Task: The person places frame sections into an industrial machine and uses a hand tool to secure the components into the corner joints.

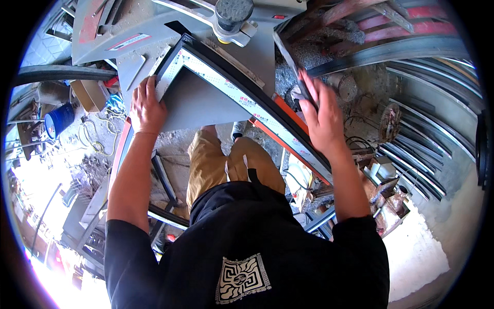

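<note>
A dark metal profile frame (221,82) covered with printed white protective film lies across a grey machine table (198,100), its mitred corner pointing away from me. My left hand (147,108) is closed over the frame's left leg, just below the corner. To the right, my right hand (324,116) is raised beside the long leg, its fingers wrapped round a long, narrow, flat tool (286,54). That tool points up and away; its far end is near the machine's edge. It looks like a file, but its exact kind is unclear. Orange-red strips (288,147) run along the frame's sides.
At the far edge stands a machine arm with a round clamp (234,13). Long metal profiles (422,149) are stacked at the right, near a cluttered box (388,201). A blue bucket (59,121), a cardboard box (88,96) and a loose cable (95,139) are at the left.
</note>
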Tool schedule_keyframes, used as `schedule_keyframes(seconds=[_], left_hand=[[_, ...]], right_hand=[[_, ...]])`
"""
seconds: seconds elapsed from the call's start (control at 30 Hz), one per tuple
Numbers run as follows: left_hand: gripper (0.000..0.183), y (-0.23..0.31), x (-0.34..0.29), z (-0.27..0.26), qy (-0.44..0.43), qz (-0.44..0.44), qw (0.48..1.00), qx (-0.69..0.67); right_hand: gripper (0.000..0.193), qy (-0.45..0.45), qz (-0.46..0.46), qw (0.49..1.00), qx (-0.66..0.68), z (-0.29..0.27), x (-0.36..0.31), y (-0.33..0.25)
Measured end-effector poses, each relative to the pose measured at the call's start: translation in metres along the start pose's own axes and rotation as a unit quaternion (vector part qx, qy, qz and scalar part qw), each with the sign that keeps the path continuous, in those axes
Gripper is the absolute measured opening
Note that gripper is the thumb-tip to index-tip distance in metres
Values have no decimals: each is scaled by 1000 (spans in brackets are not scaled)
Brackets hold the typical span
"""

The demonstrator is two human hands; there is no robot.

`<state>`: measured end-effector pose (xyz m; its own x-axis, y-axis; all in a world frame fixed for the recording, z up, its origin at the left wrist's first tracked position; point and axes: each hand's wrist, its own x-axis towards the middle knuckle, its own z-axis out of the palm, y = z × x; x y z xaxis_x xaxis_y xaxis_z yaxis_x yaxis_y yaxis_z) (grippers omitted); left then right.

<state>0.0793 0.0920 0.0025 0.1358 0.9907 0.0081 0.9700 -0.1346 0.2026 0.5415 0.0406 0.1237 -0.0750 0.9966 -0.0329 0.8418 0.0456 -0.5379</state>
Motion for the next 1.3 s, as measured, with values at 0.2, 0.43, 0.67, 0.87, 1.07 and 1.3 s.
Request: schedule_keyframes(seconds=[0.2,0.43,0.67,0.87,1.07,1.3], left_hand=[[80,-3,1,4,6,1,1000,18],[82,-5,1,7,11,4,999,34],[82,-7,1,9,21,9,999,33],[82,-5,2,8,11,6,999,31],[85,-8,1,6,18,10,999,47],[85,-8,2,7,8,5,999,42]], right_hand=[[47,-117,169,969,135,23,-51,49],[51,-194,114,962,154,27,-40,66],[53,-261,109,947,150,28,-44,64],[52,-212,104,959,155,27,-39,68],[51,-204,120,963,131,26,-32,57],[52,-187,130,966,120,33,-42,57]])
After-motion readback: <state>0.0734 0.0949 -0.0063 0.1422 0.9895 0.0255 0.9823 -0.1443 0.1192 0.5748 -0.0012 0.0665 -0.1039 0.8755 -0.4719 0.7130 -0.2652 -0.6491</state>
